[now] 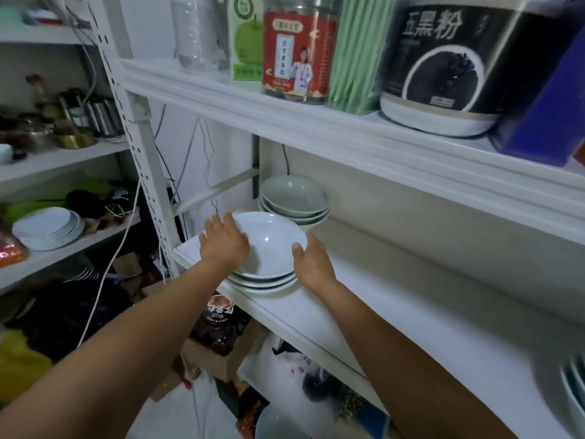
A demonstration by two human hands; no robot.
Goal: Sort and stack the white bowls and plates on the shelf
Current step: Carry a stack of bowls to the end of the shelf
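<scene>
1. Two bare forearms reach in from the bottom edge toward the white shelf [395, 312], which crosses from centre left to lower right.
2. Upper shelf board [348, 134] above carries a black tub [449, 64], a red jar [297, 52], green sticks [354, 55] and a green carton [247, 36].
3. Front stack of white bowls [272, 248] sits at the left end of the shelf, near its front edge; about three nested, top one tilted slightly.
4. Second stack of bowls [294, 198] stands just behind, close to the back wall, apart from both hands.
5. Pile of plates [47, 229] rests on a separate rack far left.
6. Left hand [226, 242] lies over the front stack's left rim, fingers spread and curled onto the top bowl.
7. Right hand [313, 261] presses the stack's right rim, thumb on the lip; whether the fingers grip beneath cannot be told.
8. More dishes [574, 388] show at the right edge, cut off.
</scene>
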